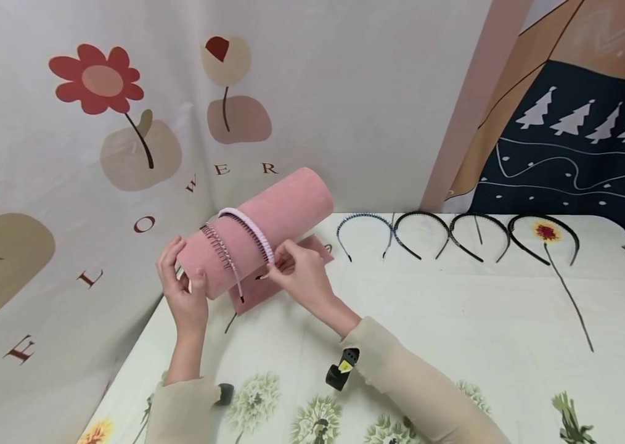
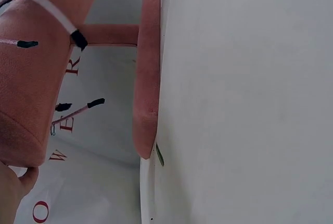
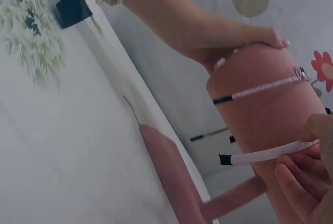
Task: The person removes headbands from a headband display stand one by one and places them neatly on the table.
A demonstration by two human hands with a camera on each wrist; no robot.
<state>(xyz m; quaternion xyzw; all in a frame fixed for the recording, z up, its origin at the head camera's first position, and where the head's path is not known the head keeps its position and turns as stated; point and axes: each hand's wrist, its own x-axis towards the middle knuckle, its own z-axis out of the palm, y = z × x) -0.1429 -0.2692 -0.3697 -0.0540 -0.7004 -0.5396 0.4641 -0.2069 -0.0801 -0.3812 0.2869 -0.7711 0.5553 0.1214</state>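
A pink padded headband stand (image 1: 290,200), a cylinder on a flat pink base (image 1: 254,300), stands near the back cloth. My left hand (image 1: 186,296) grips the cylinder's near left end, thumb in front and fingers behind. A pale lilac toothed headband (image 1: 251,227) arches over the cylinder's middle. My right hand (image 1: 304,274) pinches that headband near its front end; its black tip (image 3: 225,160) hangs free in the right wrist view. Closer to the left hand, a thinner pinkish toothed headband (image 3: 265,87) sits on the cylinder. The left wrist view shows its tips hanging below the roll.
Along the table's back edge, right of the stand, lie a blue toothed headband (image 1: 365,216) and three black headbands (image 1: 423,214) in a row. The flower-printed cloth (image 1: 346,123) rises behind them. A pale printed cloth (image 1: 429,320) covers the table.
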